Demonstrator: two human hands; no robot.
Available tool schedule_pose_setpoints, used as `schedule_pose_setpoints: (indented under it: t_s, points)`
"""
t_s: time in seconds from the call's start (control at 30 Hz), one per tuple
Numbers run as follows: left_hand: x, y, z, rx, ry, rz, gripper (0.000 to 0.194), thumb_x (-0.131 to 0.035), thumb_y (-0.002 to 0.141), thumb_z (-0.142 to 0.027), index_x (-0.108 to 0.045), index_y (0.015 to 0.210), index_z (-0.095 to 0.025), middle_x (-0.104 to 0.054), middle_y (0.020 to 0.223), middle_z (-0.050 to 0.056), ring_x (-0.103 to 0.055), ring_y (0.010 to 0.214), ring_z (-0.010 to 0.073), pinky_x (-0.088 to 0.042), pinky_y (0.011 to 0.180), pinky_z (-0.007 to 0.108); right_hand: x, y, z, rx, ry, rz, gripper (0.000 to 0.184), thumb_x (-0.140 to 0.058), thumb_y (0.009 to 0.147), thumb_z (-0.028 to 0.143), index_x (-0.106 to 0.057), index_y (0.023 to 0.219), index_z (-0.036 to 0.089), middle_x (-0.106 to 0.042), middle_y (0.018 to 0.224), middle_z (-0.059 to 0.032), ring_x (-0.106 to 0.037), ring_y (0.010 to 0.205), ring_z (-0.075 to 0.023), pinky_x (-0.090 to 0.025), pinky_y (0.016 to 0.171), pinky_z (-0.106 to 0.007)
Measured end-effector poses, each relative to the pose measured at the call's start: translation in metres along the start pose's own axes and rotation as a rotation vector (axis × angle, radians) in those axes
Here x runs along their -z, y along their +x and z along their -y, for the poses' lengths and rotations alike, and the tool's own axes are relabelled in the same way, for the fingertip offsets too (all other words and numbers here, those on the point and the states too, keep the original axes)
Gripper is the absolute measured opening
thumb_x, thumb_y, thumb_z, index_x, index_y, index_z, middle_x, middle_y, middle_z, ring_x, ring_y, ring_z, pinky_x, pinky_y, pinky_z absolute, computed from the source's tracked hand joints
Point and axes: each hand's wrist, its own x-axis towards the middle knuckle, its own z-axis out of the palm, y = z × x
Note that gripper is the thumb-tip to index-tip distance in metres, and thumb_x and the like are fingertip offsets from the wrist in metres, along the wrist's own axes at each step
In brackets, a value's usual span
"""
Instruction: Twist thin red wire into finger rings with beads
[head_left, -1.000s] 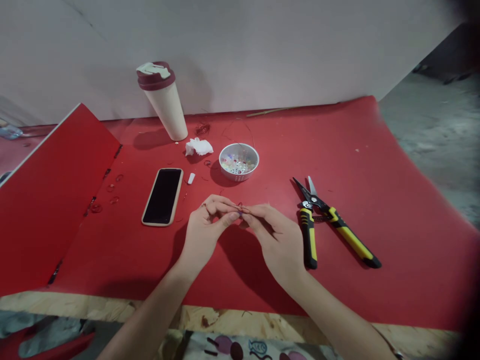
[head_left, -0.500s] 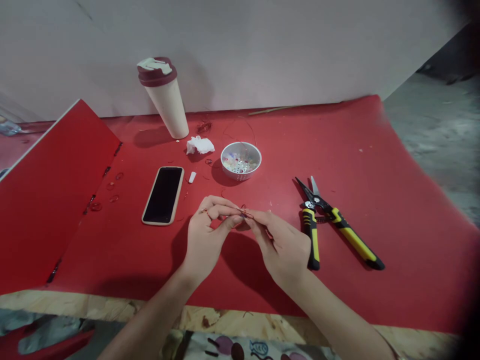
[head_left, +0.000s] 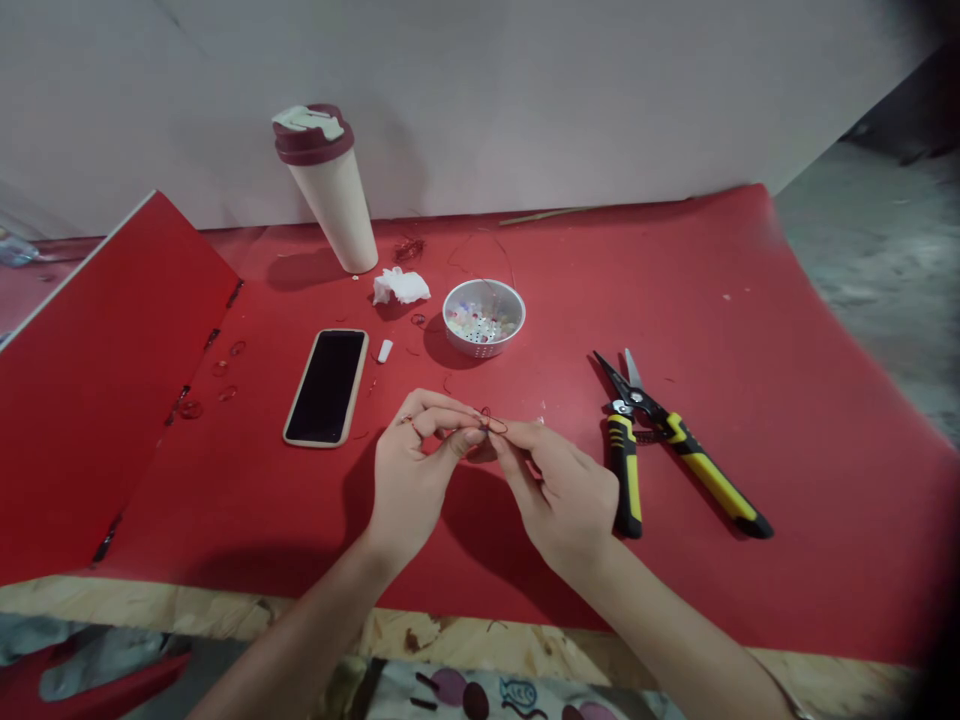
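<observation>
A thin reddish wire (head_left: 496, 425) with small loops is pinched between the fingertips of both hands, above the red table covering. My left hand (head_left: 420, 460) closes thumb and forefinger on one side of it; a thin ring circles one of that hand's fingers. From the other side my right hand (head_left: 559, 480) grips the wire between thumb and forefinger. A small dark spot, perhaps a bead, shows where the fingertips meet, mostly hidden. Beyond the hands stands a perforated metal bowl (head_left: 484, 347) holding many small pale and coloured beads (head_left: 476, 322).
Yellow-and-black pruning shears (head_left: 694, 460) lie with parted blades beside my right hand. Left are a phone (head_left: 327, 388), a small white piece (head_left: 385, 351) and several wire rings (head_left: 227, 393). A tumbler (head_left: 334, 195), crumpled tissue (head_left: 401, 286) and tangled wire (head_left: 409, 249) are further back.
Both hands shift slightly to the right in view and keep their pinch on the wire. The wire loop between the fingertips now shows wider. The table things stay put; the view tilts slightly.
</observation>
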Motion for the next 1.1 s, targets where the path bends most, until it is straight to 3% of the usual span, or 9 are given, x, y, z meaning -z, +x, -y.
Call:
schedule_pose_setpoints:
  t_s: [0.27, 0.43, 0.63, 0.8, 1.1]
  points:
    - [-0.0004, -0.0001, -0.0021, 0.008, -0.037, 0.012, 0.007, -0.067, 0.076, -0.023, -0.07, 0.07, -0.022, -0.063, 0.077, 0.001, -0.059, 0.076, 0.0138, -0.048, 0.069, 0.026, -0.0006, -0.0025, -0.0021, -0.074, 0.057, 0.024, 0.013, -0.053, 0.085, 0.012, -0.062, 0.086, 0.021, -0.074, 0.078, -0.0036, -0.07, 0.066, -0.0149, -0.057, 0.063, -0.023]
    - [0.0008, 0.001, -0.0026, 0.024, -0.068, 0.027, 0.006, -0.067, 0.076, -0.024, -0.069, 0.07, -0.022, -0.063, 0.078, 0.002, -0.06, 0.079, 0.015, -0.05, 0.074, 0.028, 0.0002, 0.0, -0.0006, -0.093, 0.081, 0.025, 0.015, -0.051, 0.088, 0.016, -0.064, 0.085, 0.022, -0.075, 0.077, -0.0027, -0.071, 0.067, -0.0163, -0.057, 0.059, -0.024]
    - [0.0011, 0.0021, -0.0037, 0.005, -0.032, 0.019, 0.007, -0.068, 0.075, -0.022, -0.07, 0.07, -0.024, -0.063, 0.077, 0.001, -0.06, 0.079, 0.0148, -0.051, 0.074, 0.027, 0.0058, 0.0047, -0.0027, -0.006, -0.009, 0.055, 0.016, -0.051, 0.089, 0.019, -0.065, 0.083, 0.023, -0.074, 0.071, -0.001, -0.068, 0.055, -0.0131, -0.053, 0.049, -0.019]
    - [0.0022, 0.0023, -0.0034, 0.001, -0.017, 0.04, 0.007, -0.067, 0.075, -0.022, -0.07, 0.069, -0.024, -0.064, 0.078, 0.001, -0.06, 0.079, 0.016, -0.05, 0.077, 0.03, 0.0069, 0.004, -0.0047, 0.058, -0.065, 0.064, 0.017, -0.05, 0.088, 0.019, -0.064, 0.083, 0.025, -0.075, 0.072, -0.0008, -0.07, 0.059, -0.0144, -0.053, 0.051, -0.02]
    - [0.0012, 0.0018, 0.0015, 0.103, -0.188, 0.098, 0.005, -0.068, 0.074, -0.023, -0.069, 0.069, -0.023, -0.062, 0.081, 0.001, -0.059, 0.08, 0.0144, -0.05, 0.076, 0.029, 0.0086, 0.0031, -0.0034, 0.113, -0.058, 0.042, 0.017, -0.054, 0.084, 0.011, -0.063, 0.086, 0.026, -0.075, 0.073, 0.0011, -0.069, 0.059, -0.014, -0.054, 0.055, -0.021]
